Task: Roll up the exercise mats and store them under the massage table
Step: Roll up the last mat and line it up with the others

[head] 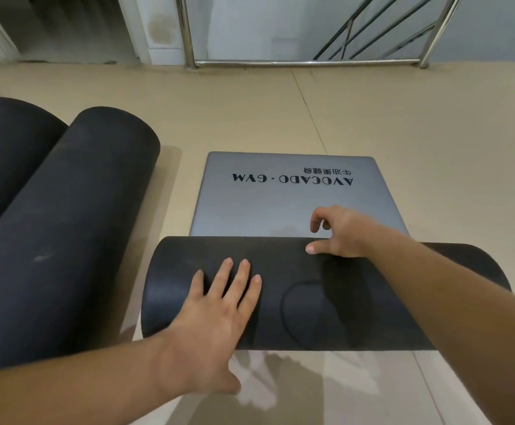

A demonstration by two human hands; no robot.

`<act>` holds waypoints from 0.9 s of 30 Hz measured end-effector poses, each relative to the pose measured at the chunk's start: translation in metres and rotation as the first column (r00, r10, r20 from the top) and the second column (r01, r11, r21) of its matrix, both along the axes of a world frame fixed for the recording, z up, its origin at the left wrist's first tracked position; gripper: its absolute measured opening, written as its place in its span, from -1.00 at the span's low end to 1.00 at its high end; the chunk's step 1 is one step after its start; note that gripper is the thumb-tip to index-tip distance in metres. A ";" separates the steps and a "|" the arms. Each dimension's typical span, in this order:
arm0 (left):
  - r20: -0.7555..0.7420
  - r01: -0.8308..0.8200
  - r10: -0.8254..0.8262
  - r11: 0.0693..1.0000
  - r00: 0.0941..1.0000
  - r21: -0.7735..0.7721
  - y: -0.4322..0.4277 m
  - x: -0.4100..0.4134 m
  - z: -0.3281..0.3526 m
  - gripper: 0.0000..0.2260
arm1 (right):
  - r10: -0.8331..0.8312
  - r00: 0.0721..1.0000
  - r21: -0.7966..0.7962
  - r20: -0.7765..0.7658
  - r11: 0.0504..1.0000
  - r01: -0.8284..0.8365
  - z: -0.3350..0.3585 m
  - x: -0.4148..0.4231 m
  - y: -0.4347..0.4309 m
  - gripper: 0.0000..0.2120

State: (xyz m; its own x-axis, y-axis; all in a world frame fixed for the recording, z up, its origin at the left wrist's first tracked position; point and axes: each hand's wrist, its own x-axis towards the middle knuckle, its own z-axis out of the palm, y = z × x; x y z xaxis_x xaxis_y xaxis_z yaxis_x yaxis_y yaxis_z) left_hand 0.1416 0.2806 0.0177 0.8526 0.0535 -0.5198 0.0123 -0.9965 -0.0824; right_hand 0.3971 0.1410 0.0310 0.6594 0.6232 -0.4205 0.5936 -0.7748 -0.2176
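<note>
Far left: two rolled mats [66,225], dark and tight, lie side by side on the tan floor [403,133], touching along their length.
Left hand: the left hand [219,314] lies flat on the third roll, fingers straight and spread, palm pressing its near-left part.
Centre: the half-rolled mat [311,308] lies across the person's front, dark side out.
Beyond it: the grey flat end [280,207], printed AVOCADO GYM, lies unrolled on the floor.
Right hand: the right hand [342,234] sits on the roll's far edge, thumb laid along the top, fingers curled over the front.
Background: a steel railing [305,61]; no massage table is in view.
Step in hand: rolling, probably the last short stretch of this mat.
Next move: likely an even forward push from both palms, keeping the ends square so the roll does not cone, before any carrying to storage.
</note>
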 end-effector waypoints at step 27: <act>-0.250 -0.237 0.141 0.879 0.958 -0.414 0.026 0.060 0.024 -0.26 | 0.392 0.920 -0.300 -0.014 0.876 -0.378 0.033 -0.079 -0.050 0.19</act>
